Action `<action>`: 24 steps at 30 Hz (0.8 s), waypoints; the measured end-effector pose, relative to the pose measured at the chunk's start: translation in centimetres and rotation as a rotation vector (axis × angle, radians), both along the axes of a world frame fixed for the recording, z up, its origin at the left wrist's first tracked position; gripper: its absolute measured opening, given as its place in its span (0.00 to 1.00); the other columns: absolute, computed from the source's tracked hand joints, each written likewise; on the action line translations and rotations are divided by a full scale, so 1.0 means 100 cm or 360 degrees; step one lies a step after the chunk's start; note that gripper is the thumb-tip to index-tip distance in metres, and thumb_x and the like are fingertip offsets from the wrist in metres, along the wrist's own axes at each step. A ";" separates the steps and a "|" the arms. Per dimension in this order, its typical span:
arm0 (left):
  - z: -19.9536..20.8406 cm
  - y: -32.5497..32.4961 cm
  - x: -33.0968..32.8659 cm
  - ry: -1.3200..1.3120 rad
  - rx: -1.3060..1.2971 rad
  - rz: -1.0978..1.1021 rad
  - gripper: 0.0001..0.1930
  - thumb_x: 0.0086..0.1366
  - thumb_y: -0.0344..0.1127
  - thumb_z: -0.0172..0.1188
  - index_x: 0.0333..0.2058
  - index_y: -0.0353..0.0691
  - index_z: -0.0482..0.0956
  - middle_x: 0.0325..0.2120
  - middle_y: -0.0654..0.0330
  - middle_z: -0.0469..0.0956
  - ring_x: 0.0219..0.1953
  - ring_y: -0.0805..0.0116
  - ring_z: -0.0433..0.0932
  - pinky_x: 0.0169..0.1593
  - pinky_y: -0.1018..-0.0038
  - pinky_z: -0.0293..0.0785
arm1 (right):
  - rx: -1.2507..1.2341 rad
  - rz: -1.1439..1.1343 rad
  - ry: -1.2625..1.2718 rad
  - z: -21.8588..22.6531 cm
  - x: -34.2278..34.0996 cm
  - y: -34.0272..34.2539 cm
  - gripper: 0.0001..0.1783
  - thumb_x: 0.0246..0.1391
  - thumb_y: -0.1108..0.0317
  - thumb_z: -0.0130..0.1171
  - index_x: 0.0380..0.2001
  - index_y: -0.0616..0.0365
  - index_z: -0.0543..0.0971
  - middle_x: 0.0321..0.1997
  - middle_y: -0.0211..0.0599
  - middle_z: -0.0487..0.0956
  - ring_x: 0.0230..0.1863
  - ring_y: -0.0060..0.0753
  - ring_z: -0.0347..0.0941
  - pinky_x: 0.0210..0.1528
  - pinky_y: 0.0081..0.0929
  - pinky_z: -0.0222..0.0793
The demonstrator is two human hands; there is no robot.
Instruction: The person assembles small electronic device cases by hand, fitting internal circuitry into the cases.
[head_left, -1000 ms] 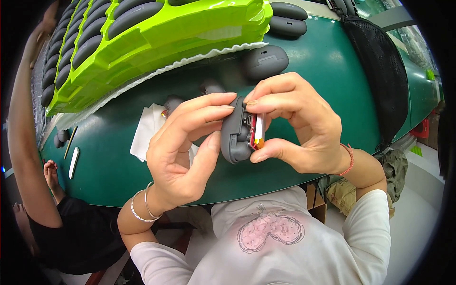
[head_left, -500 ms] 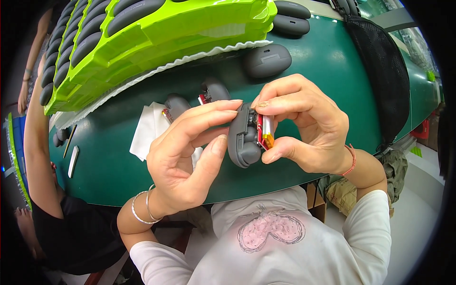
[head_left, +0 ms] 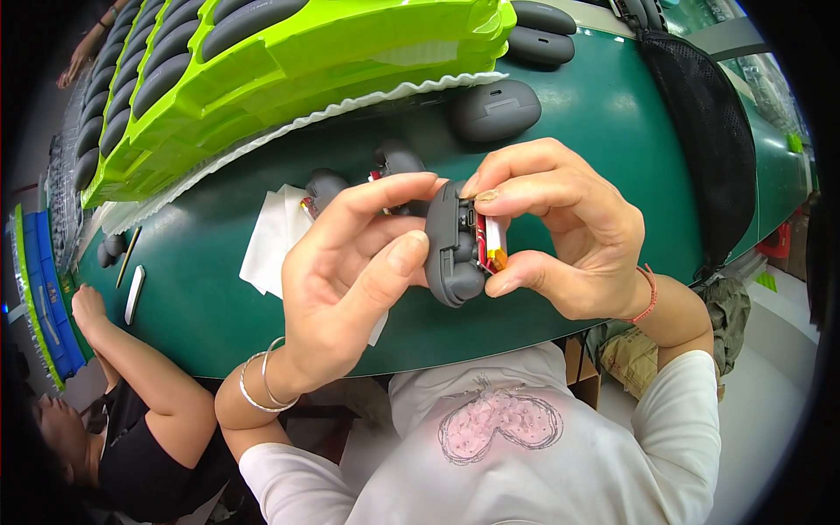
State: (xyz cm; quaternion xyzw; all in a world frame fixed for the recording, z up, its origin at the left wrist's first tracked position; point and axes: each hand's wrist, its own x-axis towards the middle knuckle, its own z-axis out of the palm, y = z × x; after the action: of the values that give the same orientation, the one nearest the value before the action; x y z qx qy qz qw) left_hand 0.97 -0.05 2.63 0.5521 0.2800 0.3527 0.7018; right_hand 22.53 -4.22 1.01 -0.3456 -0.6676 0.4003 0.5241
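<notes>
Above the near edge of the table, I hold a dark grey earbud charging case (head_left: 446, 254) upright between both hands. My left hand (head_left: 337, 280) is closed on its left side, thumb on the near face and index finger at the top. At the right side of the case my right hand (head_left: 582, 236) has thumb and fingertips about a red circuit board with a silver battery (head_left: 493, 241), edged in yellow-orange tape. Board and battery sit against the case's inner side; whether they are fastened is hidden. Behind my left hand lie two more grey case parts (head_left: 325, 185) (head_left: 400, 159) with red boards.
A bright green tray (head_left: 350, 83) of grey cases stands at the far left, with a closed case (head_left: 496, 112) beside it. A white cloth (head_left: 269, 249), a white stick (head_left: 135, 295) and a black mesh bag (head_left: 700, 149) lie around. At the left sits a co-worker (head_left: 157, 420).
My left hand has shifted its fingers on the case, and the case has turned slightly. The right hand is nearly still. The co-worker's arm has come down from the tray to the table edge.
</notes>
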 end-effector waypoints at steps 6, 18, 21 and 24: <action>0.002 0.003 -0.003 -0.0100 -0.0498 -0.0025 0.25 0.65 0.27 0.58 0.58 0.25 0.62 0.44 0.49 0.75 0.42 0.67 0.78 0.45 0.72 0.78 | -0.0170 0.0017 0.0170 0.001 -0.006 0.000 0.25 0.46 0.71 0.70 0.47 0.67 0.75 0.50 0.53 0.72 0.53 0.42 0.73 0.51 0.34 0.76; -0.007 0.002 -0.003 -0.0157 -0.0397 0.0000 0.29 0.60 0.23 0.63 0.58 0.27 0.62 0.51 0.48 0.71 0.53 0.62 0.73 0.57 0.67 0.71 | 0.0150 0.0018 -0.0112 -0.002 0.001 0.003 0.17 0.50 0.74 0.65 0.44 0.66 0.75 0.49 0.55 0.75 0.51 0.46 0.74 0.54 0.38 0.72; -0.007 0.000 -0.004 -0.0164 -0.0341 0.0014 0.28 0.60 0.22 0.62 0.58 0.27 0.62 0.52 0.48 0.71 0.54 0.62 0.72 0.57 0.67 0.72 | 0.0193 0.0002 -0.0145 0.001 0.000 0.003 0.16 0.48 0.79 0.65 0.42 0.64 0.76 0.48 0.55 0.77 0.48 0.46 0.75 0.50 0.36 0.73; -0.007 0.000 -0.003 -0.0182 -0.0329 0.0011 0.27 0.59 0.20 0.62 0.57 0.26 0.63 0.51 0.48 0.71 0.54 0.62 0.72 0.57 0.66 0.74 | 0.0268 -0.0019 -0.0172 0.001 -0.001 0.002 0.16 0.46 0.84 0.63 0.40 0.62 0.77 0.46 0.52 0.79 0.44 0.44 0.76 0.45 0.33 0.73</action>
State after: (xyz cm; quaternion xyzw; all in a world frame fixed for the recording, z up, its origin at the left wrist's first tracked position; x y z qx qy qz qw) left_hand 0.65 -0.04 1.89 0.4548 0.2761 0.3553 0.7685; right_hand 22.48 -3.99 1.12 -0.3255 -0.7240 0.3204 0.5169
